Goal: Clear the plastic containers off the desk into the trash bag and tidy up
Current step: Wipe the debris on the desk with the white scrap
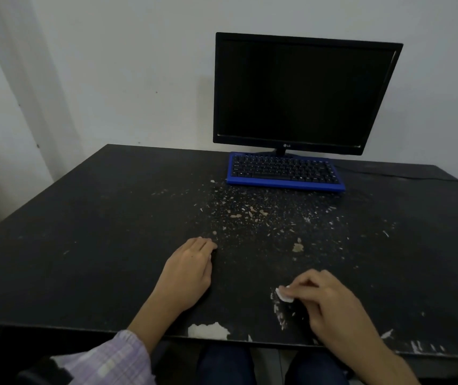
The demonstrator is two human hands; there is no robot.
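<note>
My left hand (189, 270) lies flat on the black desk (83, 232), fingers straight and together, fingertips at the edge of a spread of crumbs (255, 215). My right hand (328, 304) is near the desk's front edge and pinches a small white scrap (283, 295) between thumb and fingertips, pressed against the desk surface. Pale crumbs and flakes are scattered across the middle of the desk, in front of the keyboard. No plastic container and no trash bag is in view.
A black monitor (303, 93) stands at the back against the wall, with a blue keyboard (283, 172) in front of it. A cable (417, 177) runs along the desk to the right. The front edge has chipped white patches (208, 330).
</note>
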